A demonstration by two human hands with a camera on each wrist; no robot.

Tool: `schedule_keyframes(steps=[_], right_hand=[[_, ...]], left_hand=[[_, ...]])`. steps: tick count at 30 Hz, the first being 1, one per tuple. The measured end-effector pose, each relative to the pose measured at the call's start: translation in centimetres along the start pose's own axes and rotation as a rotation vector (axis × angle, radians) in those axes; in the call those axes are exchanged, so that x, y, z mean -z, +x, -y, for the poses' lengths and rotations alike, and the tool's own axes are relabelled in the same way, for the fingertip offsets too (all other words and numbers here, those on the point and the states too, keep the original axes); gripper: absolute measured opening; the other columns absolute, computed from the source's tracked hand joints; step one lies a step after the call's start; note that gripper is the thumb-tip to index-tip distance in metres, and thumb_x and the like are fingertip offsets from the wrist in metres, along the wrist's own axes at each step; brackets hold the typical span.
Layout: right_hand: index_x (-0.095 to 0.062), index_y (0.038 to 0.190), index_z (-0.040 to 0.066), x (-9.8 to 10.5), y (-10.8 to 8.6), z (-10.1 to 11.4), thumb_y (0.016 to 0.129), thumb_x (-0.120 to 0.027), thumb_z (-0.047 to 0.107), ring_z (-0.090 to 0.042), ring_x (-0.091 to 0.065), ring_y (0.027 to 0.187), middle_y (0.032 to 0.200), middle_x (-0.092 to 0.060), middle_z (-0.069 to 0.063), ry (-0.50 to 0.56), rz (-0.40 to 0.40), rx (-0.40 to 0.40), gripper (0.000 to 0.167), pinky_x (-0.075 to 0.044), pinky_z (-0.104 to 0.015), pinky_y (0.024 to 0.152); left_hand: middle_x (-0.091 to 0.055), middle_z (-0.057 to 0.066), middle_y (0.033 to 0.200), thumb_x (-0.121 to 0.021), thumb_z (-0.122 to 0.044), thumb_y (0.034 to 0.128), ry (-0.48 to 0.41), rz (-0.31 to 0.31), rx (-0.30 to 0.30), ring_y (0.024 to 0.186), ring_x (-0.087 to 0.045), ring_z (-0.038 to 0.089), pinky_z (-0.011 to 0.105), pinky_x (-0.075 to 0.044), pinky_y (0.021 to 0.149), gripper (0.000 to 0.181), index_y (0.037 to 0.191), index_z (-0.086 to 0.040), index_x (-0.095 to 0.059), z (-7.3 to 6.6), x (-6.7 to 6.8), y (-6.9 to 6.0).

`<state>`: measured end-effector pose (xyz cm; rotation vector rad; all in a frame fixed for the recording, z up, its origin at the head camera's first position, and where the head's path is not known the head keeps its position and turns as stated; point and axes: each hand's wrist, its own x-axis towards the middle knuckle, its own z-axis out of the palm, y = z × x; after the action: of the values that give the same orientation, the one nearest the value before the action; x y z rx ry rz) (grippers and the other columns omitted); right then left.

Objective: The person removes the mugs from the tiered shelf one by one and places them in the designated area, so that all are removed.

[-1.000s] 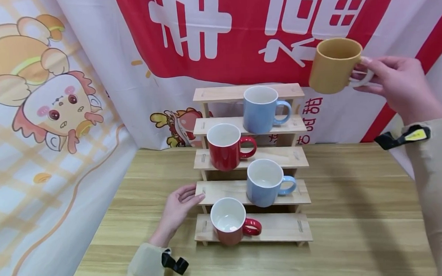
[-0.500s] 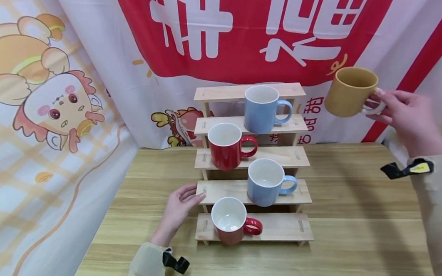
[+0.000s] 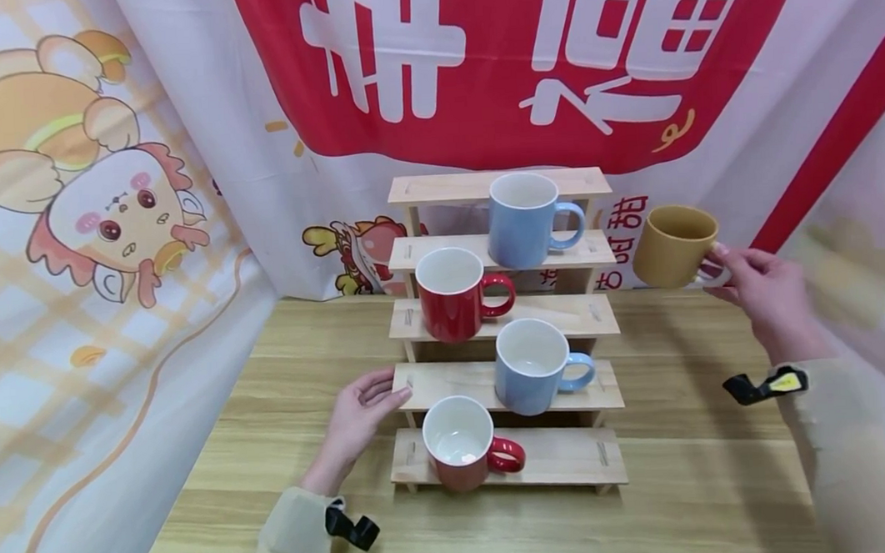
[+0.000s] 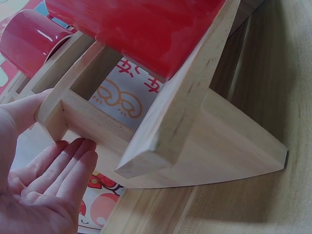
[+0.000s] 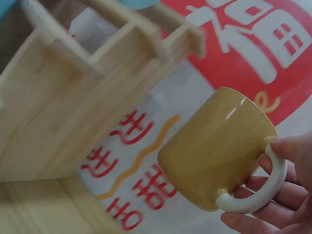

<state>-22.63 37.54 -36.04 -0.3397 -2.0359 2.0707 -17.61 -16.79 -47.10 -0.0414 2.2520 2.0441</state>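
In the head view, my right hand [image 3: 770, 293] grips a yellow mug [image 3: 672, 252] by its white handle [image 5: 261, 195]. The mug is in the air to the right of a wooden tiered shelf [image 3: 565, 462], slightly tilted. My left hand [image 3: 360, 419] holds the shelf's left edge, thumb on a step and fingers against the side below, as the left wrist view shows. On the shelf stand two blue mugs, an upper one [image 3: 519, 235] and a lower one [image 3: 523, 381], and two red mugs, an upper one [image 3: 448, 310] and a lower one [image 3: 456, 468]. Their handles point right.
A wooden tabletop [image 3: 691, 430] carries the shelf. Behind it hangs a printed cloth [image 3: 406, 161] with red and white lettering, and a cartoon-patterned cloth [image 3: 74, 271] hangs at the left. The shelf's top step [image 3: 438, 189] bears no mug.
My right hand has lowered the yellow mug, first drifting right, then back left toward the shelf. My left hand and the mugs on the shelf have stayed in place.
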Motion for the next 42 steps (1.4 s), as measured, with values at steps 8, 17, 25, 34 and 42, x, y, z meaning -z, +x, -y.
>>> schedule_keyframes(steps=[8, 17, 25, 34, 42], right_hand=[[-0.069, 0.116, 0.0, -0.9, 0.2, -5.4, 0.097, -0.071, 0.028, -0.004, -0.071, 0.089, 0.094, -0.075, 0.008, 0.026, -0.006, 0.025, 0.034, -0.06, -0.026, 0.073], [-0.057, 0.132, -0.014, -1.5, -0.2, -10.0, 0.1, -0.067, 0.026, -0.004, -0.07, 0.091, 0.093, -0.074, 0.01, -0.038, -0.062, 0.007, 0.052, -0.06, -0.025, 0.073], [-0.067, 0.121, -0.008, -2.0, 0.4, -12.2, 0.098, -0.071, 0.027, -0.004, -0.069, 0.089, 0.092, -0.073, 0.005, -0.037, -0.16, -0.027, 0.042, -0.06, -0.026, 0.071], [-0.069, 0.122, -0.006, -3.1, 0.3, -12.1, 0.095, -0.074, 0.031, -0.005, -0.07, 0.082, 0.09, -0.073, 0.005, -0.071, -0.24, -0.048, 0.046, -0.06, -0.024, 0.066], [-0.069, 0.124, -0.005, -3.7, -0.1, -12.3, 0.093, -0.077, 0.031, -0.008, -0.071, 0.079, 0.094, -0.072, -0.002, -0.055, -0.257, -0.062, 0.049, -0.061, -0.028, 0.069]], left_hand=[[-0.063, 0.02, 0.132, -0.083, -0.021, 0.088, 0.004, -0.002, 0.004, 0.122, -0.061, 0.032, 0.027, -0.053, 0.096, 0.057, 0.135, 0.0, -0.059, -0.1, 0.0, -0.1], [-0.063, 0.019, 0.131, -0.083, -0.021, 0.0883, 0.008, -0.002, -0.017, 0.122, -0.061, 0.032, 0.028, -0.053, 0.097, 0.056, 0.134, 0.0, -0.06, 0.1, 0.0, 0.0], [-0.064, 0.019, 0.13, -0.083, -0.021, 0.0884, 0.004, -0.008, -0.03, 0.121, -0.061, 0.032, 0.028, -0.053, 0.096, 0.055, 0.134, 0.0, -0.06, 0.2, 0.0, -0.1], [-0.063, 0.02, 0.132, -0.083, -0.022, 0.0885, 0.013, -0.018, -0.026, 0.122, -0.061, 0.032, 0.027, -0.053, 0.096, 0.056, 0.134, 0.0, -0.06, 0.2, 0.0, 0.0], [-0.063, 0.02, 0.131, -0.082, -0.023, 0.0896, 0.018, -0.01, -0.028, 0.122, -0.061, 0.032, 0.027, -0.053, 0.096, 0.055, 0.134, 0.0, -0.06, 0.2, -0.1, -0.1]])
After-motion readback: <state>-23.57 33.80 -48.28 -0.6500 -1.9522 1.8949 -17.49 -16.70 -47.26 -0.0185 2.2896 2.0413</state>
